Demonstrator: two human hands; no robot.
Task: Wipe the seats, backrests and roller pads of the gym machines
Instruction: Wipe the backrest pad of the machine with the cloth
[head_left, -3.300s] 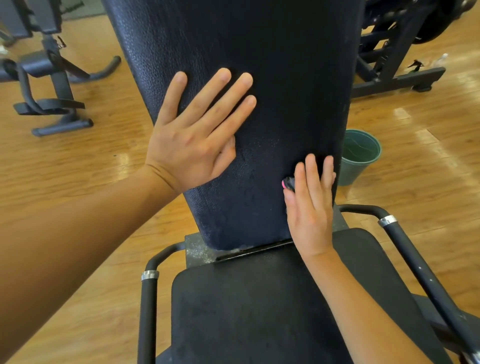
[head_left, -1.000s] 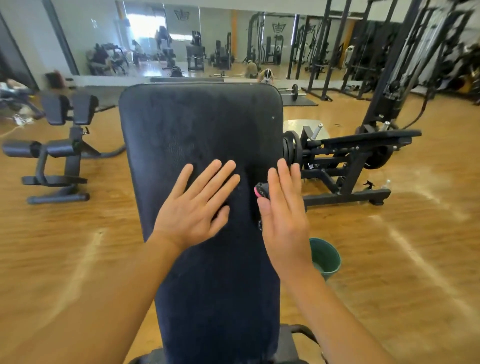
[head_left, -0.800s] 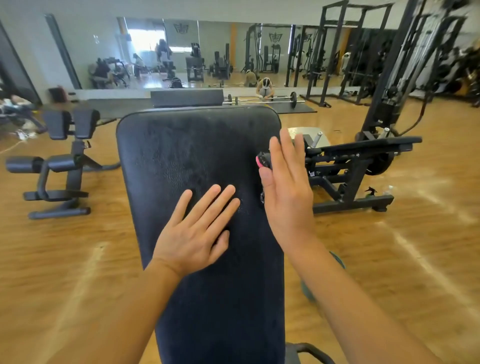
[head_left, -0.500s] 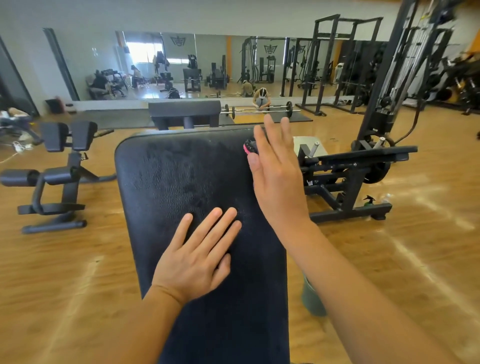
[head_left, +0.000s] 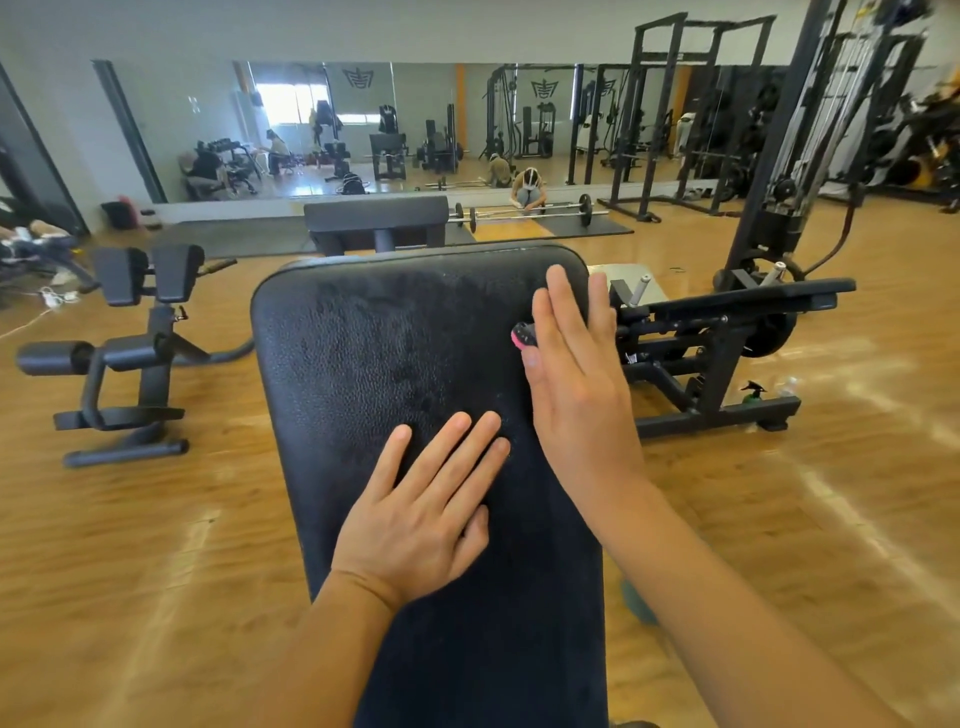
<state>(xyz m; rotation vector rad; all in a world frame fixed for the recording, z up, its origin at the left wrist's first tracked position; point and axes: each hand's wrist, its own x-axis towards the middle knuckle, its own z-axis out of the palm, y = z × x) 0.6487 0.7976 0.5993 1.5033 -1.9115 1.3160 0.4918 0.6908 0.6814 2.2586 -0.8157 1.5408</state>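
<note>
- Plainly, the right hand (head_left: 576, 374) lies flat on the upper right corner of the black, pebble-textured padded backrest (head_left: 395, 353). Its fingers (head_left: 563, 306) are straight and pressed together, and such a broad, flat palm likely spreads pressure over the wiper.
- Under that palm sits the small dark wiping pad with a pink edge (head_left: 522, 335). Only its end peeks out, just left of the index finger and above the thumb tip; whether the thumb hooks it I cannot tell.
- The left hand (head_left: 421, 514) rests below and left of the right fingers. Its own fingers (head_left: 441, 457) are straight and slightly spread on the padding — probably bracing the tilted backrest against the stroke.
- Left of the right fingers the padding shows a dull, patchy sheen, perhaps damp; I judge the top strip on that side is not yet wiped.
- Off to the right of the right fingers, well apart, a small green spray bottle (head_left: 752, 392) stands on the wooden floor (head_left: 156, 545) beside a black machine frame (head_left: 717, 364) — presumably parked within reach.
</note>
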